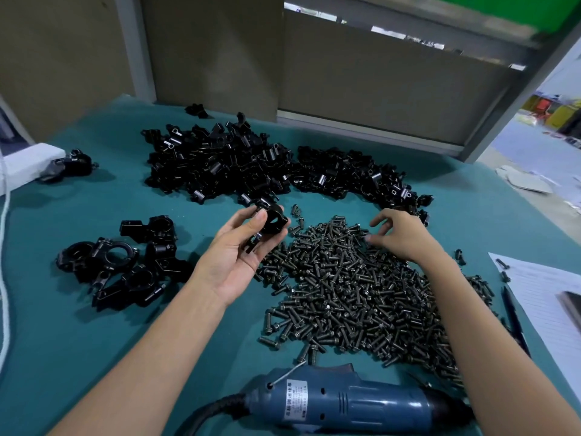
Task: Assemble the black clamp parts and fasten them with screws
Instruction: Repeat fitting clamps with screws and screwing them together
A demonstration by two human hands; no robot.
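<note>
Left hand point(239, 247): palm up, thumb and fingertips gripping a black clamp point(274, 219), which is being held above the near edge of the parts heap.

Right hand point(399, 234): palm down, fingers point(369, 238) bending onto the screw pile point(361, 294), thumb lifting clear. Whether a screw is being pinched cannot be told from here.

Both forearms: bare, reaching in from the near edge.

Assembled clamps point(125, 262): lying in a small group left of the left wrist.

Loose clamp parts point(220, 165): spreading in a wide black heap across the far side.

Blue electric screwdriver point(345, 401): lying on its side between the forearms, cable trailing left.

Lined paper point(540, 291) and pen point(515, 319): sitting at the right edge.

White cord point(4, 278): running down the left edge.

Table point(94, 341): wearing a teal cover.

Brown partition panels point(377, 89): standing behind in grey frames, with open floor point(534, 146) showing to the right.
</note>
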